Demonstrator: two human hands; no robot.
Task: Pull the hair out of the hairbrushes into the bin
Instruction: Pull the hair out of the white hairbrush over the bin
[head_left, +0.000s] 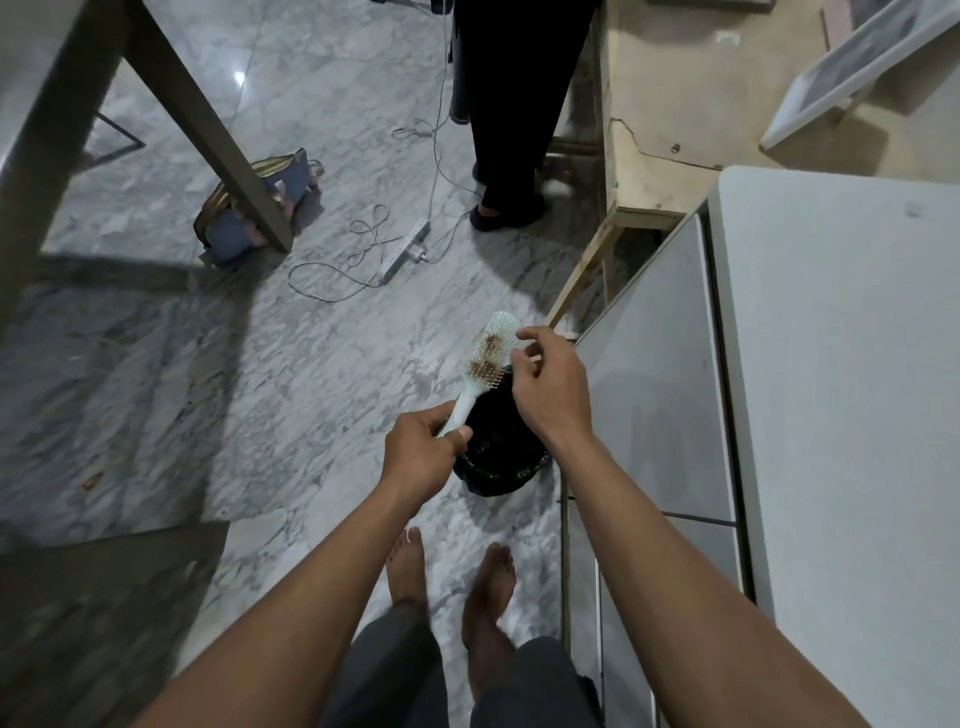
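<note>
A pale mint hairbrush (488, 358) is held bristles up over a small bin lined with a black bag (493, 457) on the marble floor. Brown hair (485, 358) is tangled in the bristles near the middle of the head. My left hand (421, 452) is closed around the brush handle. My right hand (550, 387) hovers at the right edge of the brush head, fingers curled and pinched near the bristles; whether it grips any hair I cannot tell. Both hands are above the bin.
A white cabinet (831, 415) stands close on the right. Another person's dark-clothed legs (511, 156) stand ahead. A power strip with cables (405, 249) and a bag (260, 208) by a table leg lie on the floor. My bare feet (452, 587) are below.
</note>
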